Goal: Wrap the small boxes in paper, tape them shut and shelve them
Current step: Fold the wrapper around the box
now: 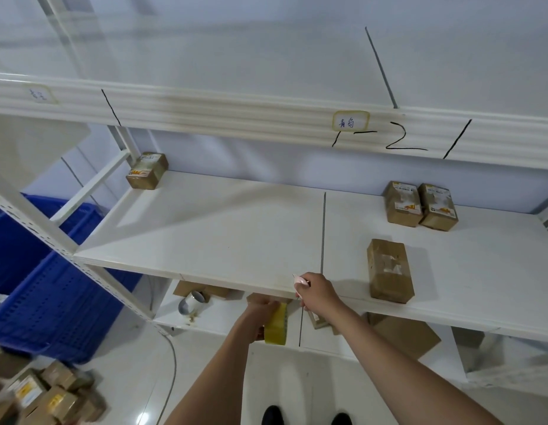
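Below the smooth white shelf [205, 228], hands grip glossy yellowish tape roll [277, 325].

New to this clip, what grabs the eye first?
Probably the two hands at the shelf's front edge: the left hand holds a yellowish tape roll just below the white shelf board, while the right hand pinches something small and pale at the edge. Next, the wrapped brown box right of them, with two more boxes behind it.
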`<control>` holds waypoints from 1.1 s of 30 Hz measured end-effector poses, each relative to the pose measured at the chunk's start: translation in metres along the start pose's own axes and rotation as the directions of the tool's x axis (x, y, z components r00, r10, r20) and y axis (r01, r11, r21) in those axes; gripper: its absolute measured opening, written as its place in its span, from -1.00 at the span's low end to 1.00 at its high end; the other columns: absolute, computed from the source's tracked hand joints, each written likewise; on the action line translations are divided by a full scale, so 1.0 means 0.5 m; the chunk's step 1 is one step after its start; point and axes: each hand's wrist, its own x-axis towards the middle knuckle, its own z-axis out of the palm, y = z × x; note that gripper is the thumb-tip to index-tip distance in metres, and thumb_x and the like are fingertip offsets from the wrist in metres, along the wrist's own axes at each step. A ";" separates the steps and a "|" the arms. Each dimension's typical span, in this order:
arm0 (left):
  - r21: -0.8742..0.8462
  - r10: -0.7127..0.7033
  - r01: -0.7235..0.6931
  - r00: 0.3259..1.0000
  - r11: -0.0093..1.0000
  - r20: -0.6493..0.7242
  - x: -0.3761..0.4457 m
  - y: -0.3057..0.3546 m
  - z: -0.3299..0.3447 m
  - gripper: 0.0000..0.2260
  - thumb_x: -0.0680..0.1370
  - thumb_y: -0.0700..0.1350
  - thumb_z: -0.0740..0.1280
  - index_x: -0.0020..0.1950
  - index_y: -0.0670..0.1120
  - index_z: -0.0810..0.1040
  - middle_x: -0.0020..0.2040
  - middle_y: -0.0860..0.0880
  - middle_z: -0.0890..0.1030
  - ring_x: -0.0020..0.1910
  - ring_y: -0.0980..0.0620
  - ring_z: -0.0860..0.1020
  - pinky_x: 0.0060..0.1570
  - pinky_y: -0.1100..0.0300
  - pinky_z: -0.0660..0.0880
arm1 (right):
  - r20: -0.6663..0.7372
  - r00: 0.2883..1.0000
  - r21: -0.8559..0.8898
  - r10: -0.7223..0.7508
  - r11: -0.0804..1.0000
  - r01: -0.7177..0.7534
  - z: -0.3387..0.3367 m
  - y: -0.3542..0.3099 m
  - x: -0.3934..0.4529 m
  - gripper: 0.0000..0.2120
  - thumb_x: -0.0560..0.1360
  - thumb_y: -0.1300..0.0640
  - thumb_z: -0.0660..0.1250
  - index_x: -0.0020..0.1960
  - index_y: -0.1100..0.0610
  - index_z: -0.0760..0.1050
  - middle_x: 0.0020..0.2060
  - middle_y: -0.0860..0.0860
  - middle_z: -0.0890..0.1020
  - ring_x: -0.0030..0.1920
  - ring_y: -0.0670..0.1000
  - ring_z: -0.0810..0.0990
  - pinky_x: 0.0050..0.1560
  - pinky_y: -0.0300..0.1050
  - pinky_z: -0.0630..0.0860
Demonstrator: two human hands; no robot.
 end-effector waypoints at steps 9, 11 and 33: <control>0.056 0.049 -0.046 0.998 0.997 -0.045 -0.002 0.005 0.006 -0.77 0.67 0.03 0.24 0.26 -0.05 0.44 0.10 -0.14 0.56 0.08 -0.13 0.62 0.09 -0.03 0.61 | 0.029 0.999 -0.035 -0.018 0.999 0.020 0.014 -0.009 0.003 -0.81 0.59 0.14 0.19 0.02 0.19 0.55 -0.08 0.14 0.66 -0.16 0.14 0.67 -0.15 0.00 0.60; 0.064 0.039 -0.037 0.998 0.997 -0.038 -0.003 0.005 0.004 -0.73 0.66 0.05 0.24 0.30 -0.06 0.44 0.14 -0.15 0.57 0.09 -0.14 0.62 0.12 -0.07 0.61 | 0.033 0.999 -0.041 -0.016 0.999 0.017 0.013 -0.012 0.004 -0.80 0.59 0.13 0.19 0.02 0.19 0.56 -0.09 0.14 0.66 -0.15 0.16 0.67 -0.16 0.00 0.60; -0.121 0.053 -0.027 0.975 0.992 0.217 -0.016 -0.047 -0.047 -0.63 0.59 0.07 0.38 0.34 -0.01 0.44 0.20 -0.14 0.54 0.09 -0.11 0.59 -0.01 0.06 0.62 | 0.043 0.999 -0.097 -0.015 0.995 0.019 0.039 -0.022 0.000 -0.84 0.59 0.11 0.21 0.03 0.12 0.55 -0.08 0.08 0.64 -0.05 0.13 0.65 -0.01 0.05 0.62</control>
